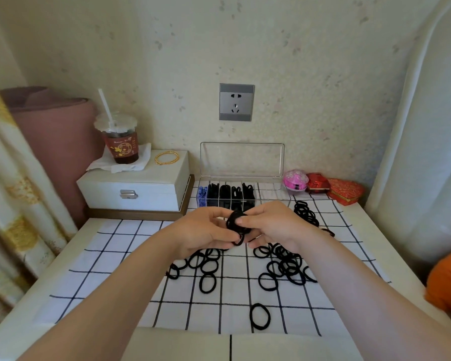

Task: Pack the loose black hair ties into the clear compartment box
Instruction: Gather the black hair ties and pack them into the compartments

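Head view: both hands (pixel 206 227) pinch bunched black hair ties (pixel 237 222).

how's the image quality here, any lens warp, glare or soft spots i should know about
Head view: wide-angle warp bows the curtain and the grid cloth toward the edges; light is soft and even, with only faint shadows under the hands; the clear box lid shows thin edge reflections, no harsh glare; the bundle of hair ties pinched between left hand and right hand reads as a dark blob with little detail.
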Tool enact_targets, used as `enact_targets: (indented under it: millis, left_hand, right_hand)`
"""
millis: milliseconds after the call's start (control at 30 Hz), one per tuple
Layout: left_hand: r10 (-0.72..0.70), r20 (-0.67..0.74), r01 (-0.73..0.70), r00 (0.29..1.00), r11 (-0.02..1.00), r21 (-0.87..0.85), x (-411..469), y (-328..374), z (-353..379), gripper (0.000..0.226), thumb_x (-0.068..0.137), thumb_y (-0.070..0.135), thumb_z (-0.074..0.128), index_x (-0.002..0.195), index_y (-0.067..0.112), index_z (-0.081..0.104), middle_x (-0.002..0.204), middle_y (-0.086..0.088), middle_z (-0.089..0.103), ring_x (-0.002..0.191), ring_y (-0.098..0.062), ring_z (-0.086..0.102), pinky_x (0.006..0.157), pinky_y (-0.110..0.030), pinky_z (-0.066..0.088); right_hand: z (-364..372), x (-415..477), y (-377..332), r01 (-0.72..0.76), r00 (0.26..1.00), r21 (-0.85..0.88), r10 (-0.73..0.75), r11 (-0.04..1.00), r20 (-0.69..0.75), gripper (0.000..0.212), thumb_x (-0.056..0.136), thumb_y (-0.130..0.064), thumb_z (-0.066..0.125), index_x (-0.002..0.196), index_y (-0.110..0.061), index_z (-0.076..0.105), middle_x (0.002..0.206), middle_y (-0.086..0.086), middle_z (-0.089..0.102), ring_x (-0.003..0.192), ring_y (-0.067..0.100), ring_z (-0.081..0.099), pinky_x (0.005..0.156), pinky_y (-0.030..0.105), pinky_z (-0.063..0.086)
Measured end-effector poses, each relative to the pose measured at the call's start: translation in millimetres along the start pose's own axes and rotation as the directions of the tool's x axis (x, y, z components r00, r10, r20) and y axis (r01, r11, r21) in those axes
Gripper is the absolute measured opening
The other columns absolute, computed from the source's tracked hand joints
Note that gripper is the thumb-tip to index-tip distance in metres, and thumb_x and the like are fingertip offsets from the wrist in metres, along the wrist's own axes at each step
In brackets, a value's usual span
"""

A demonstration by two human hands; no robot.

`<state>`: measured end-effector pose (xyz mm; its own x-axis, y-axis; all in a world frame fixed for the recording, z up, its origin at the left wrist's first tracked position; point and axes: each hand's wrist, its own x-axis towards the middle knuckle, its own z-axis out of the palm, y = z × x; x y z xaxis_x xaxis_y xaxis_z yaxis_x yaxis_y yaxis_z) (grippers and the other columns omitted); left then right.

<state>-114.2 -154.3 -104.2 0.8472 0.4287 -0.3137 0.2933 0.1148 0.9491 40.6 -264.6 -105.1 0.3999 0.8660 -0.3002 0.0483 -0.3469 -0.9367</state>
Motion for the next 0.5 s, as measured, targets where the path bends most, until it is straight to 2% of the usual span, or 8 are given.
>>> enact_targets:
  millis: [100, 167, 200, 267, 367, 433, 500]
  left_hand:
    - [-0.016, -0.17, 0.016, 0.985, 1.0, -0.003, -3, -4, -3, 0.034, 0.083, -0.003, 0.073, 0.113, 0.01, 0.066, 0.095, -0.01, 0.075, 0.087, -0.016, 0.074, 0.076, -0.025, 0.059]
    - [-0.007, -0.324, 0.023, 0.946, 0.999, 0.046, -5, -7, -8, 0.021, 0.083, 0.002, 0.074, 0.103, 0.006, 0.07, 0.09, -0.011, 0.075, 0.082, -0.016, 0.074, 0.069, -0.023, 0.06]
    - [0.004, -0.387, 0.024, 0.922, 0.998, 0.066, -6, -9, -10, 0.013, 0.083, 0.004, 0.075, 0.096, 0.005, 0.072, 0.089, -0.012, 0.074, 0.081, -0.017, 0.073, 0.066, -0.022, 0.059]
    - [0.036, -0.469, 0.022, 0.883, 0.993, 0.119, -7, -12, -14, 0.004, 0.083, 0.006, 0.076, 0.086, 0.007, 0.075, 0.087, -0.01, 0.072, 0.079, -0.017, 0.072, 0.061, -0.02, 0.058]
    - [0.068, -0.479, 0.018, 0.875, 0.985, 0.173, -9, -16, -16, 0.005, 0.081, 0.014, 0.079, 0.085, 0.011, 0.076, 0.084, -0.008, 0.073, 0.073, -0.013, 0.07, 0.062, -0.02, 0.058]
    - [0.027, -0.419, 0.014, 0.907, 0.996, 0.094, -10, -15, -14, 0.009, 0.083, 0.015, 0.077, 0.09, 0.011, 0.075, 0.084, -0.008, 0.074, 0.073, -0.013, 0.071, 0.064, -0.021, 0.057]
    - [-0.019, -0.341, 0.014, 0.94, 1.0, -0.018, -11, -12, -13, 0.008, 0.086, 0.013, 0.073, 0.094, 0.011, 0.075, 0.082, -0.006, 0.073, 0.074, -0.011, 0.07, 0.066, -0.021, 0.057]
  right_hand:
    - [8, 1, 1, 0.002, 0.994, 0.04, 0.002, 0.999, -0.109, 0.027, 0.084, -0.015, 0.079, 0.107, -0.004, 0.07, 0.096, 0.017, 0.075, 0.065, 0.021, 0.073, 0.057, 0.032, 0.059]
    - [10, 0, -2, 0.041, 0.978, 0.064, -0.027, 0.997, -0.207, 0.02, 0.083, -0.015, 0.08, 0.098, -0.011, 0.066, 0.095, 0.016, 0.073, 0.059, 0.019, 0.071, 0.054, 0.032, 0.059]
    - [10, -1, -4, 0.066, 0.974, 0.067, -0.049, 0.996, -0.223, 0.017, 0.084, -0.015, 0.079, 0.091, -0.015, 0.065, 0.091, 0.015, 0.074, 0.057, 0.019, 0.069, 0.055, 0.032, 0.06]
    - [12, -6, -10, 0.111, 0.983, 0.081, -0.098, 0.99, -0.154, 0.011, 0.086, -0.013, 0.077, 0.09, -0.016, 0.068, 0.084, 0.012, 0.074, 0.058, 0.019, 0.067, 0.055, 0.032, 0.058]
    - [21, -10, -14, 0.126, 0.992, 0.048, -0.127, 0.991, 0.016, 0.02, 0.087, -0.013, 0.075, 0.107, -0.011, 0.074, 0.09, 0.008, 0.077, 0.063, 0.02, 0.068, 0.053, 0.028, 0.055]
    - [28, -8, -12, 0.111, 0.991, -0.017, -0.109, 0.994, 0.073, 0.033, 0.088, -0.014, 0.074, 0.12, -0.009, 0.07, 0.098, 0.014, 0.077, 0.064, 0.02, 0.069, 0.054, 0.027, 0.056]
    - [33, -6, -9, 0.086, 0.994, -0.054, -0.082, 0.995, 0.073, 0.04, 0.088, -0.015, 0.075, 0.126, -0.006, 0.066, 0.096, 0.018, 0.076, 0.063, 0.02, 0.069, 0.054, 0.027, 0.056]
